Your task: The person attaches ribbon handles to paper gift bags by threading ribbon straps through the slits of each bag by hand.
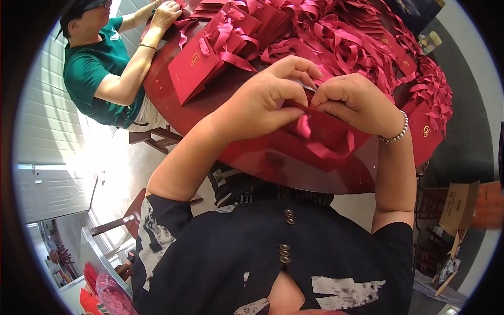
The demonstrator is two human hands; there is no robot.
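A red paper gift bag [333,127] is upright in front of me at the table's near side, its top edge between my hands. On the left of that edge, my left hand [273,97] pinches the bag with thumb and forefinger, the other fingers raised and curled. My right hand [357,100], a beaded bracelet at its wrist, has its fingers bent over the rim close by. A pink ribbon handle [329,153] loops down the bag's near face. What the fingertips do inside the opening is partly hidden.
Many red bags with tangled pink ribbons [341,47] cover the round dark-red table [325,178]. One bag [197,65] stands to my left. A co-worker in a green shirt [113,68] sits at the far left. An opened cardboard box [457,210] is at the lower right.
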